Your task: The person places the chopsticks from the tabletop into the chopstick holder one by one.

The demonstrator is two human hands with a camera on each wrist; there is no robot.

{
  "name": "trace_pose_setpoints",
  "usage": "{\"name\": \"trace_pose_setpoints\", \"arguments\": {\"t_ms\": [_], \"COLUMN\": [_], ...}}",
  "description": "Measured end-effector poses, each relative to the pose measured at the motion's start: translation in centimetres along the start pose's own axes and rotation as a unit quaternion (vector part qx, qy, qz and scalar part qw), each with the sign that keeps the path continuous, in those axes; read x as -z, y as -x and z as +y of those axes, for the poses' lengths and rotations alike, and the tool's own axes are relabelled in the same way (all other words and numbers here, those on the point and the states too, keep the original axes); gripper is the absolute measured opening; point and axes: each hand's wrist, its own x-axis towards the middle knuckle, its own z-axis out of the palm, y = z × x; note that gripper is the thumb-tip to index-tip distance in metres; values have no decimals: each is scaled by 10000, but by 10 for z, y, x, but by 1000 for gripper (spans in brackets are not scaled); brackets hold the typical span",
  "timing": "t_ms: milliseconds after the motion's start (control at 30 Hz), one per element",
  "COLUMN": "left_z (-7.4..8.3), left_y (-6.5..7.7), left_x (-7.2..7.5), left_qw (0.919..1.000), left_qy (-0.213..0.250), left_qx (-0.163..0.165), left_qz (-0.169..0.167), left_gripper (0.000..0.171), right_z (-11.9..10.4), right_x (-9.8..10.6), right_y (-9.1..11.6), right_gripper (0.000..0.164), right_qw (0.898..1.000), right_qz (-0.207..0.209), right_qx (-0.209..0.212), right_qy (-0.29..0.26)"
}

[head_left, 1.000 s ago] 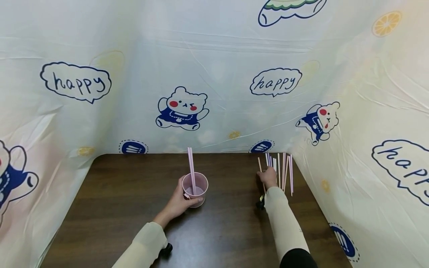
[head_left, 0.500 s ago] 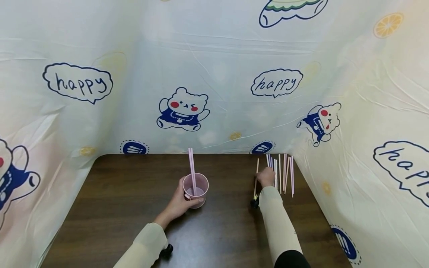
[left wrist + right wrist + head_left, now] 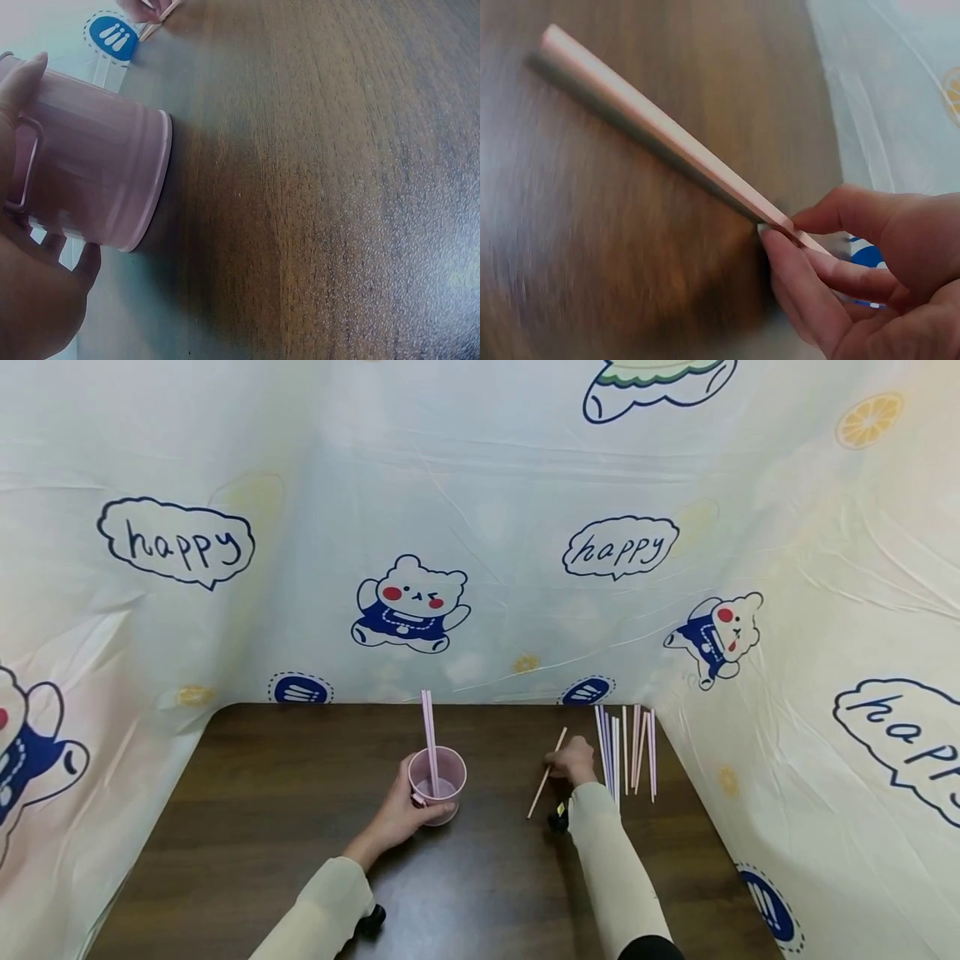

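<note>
My left hand [image 3: 405,810] grips a pink mug [image 3: 90,157] near the table's middle, thumb across the front. Two lilac sticks [image 3: 430,735] lean inside it and rise above its rim. My right hand [image 3: 576,762] is at the right of the table and pinches a thin, straight pink stick [image 3: 667,127] near one end, between thumb and fingers. The stick slants over the wood, its free end pointing toward the front left in the head view.
To the right of my right hand lies a row of several thin sticks [image 3: 625,747] in purple, white, pink and lilac, partly behind the sleeve. A patterned curtain [image 3: 510,485] surrounds the back and sides of the brown table [image 3: 262,793].
My right hand has moved left and slightly toward me, away from the row, with the pink stick, which has swung to a slant. My left hand and the mug stay in place.
</note>
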Motion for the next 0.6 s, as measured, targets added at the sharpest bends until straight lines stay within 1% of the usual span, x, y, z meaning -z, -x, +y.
{"name": "trace_pose_setpoints", "arguments": {"t_ms": [67, 167, 300, 433, 600], "left_z": [0, 0, -1, -5, -22], "left_y": [0, 0, -1, -3, -5], "left_x": [-1, -1, 0, 0, -2], "left_qw": [10000, 10000, 9999, 10000, 10000], "left_qy": [48, 89, 99, 85, 30], "left_qx": [4, 12, -4, 1, -19], "left_qz": [2, -9, -31, -8, 16], "left_gripper": [99, 99, 98, 99, 101], "right_z": [2, 4, 7, 10, 8], "right_x": [-2, -2, -3, -7, -18], "right_y": [1, 4, 8, 12, 19], "right_gripper": [15, 12, 18, 22, 25], "right_qw": [9988, 9934, 9841, 9792, 9726], "right_qz": [-182, -432, -670, -724, -817], "right_qx": [-35, -11, 38, 97, 245], "right_qy": [-461, -1067, -1642, -1893, -2163]}}
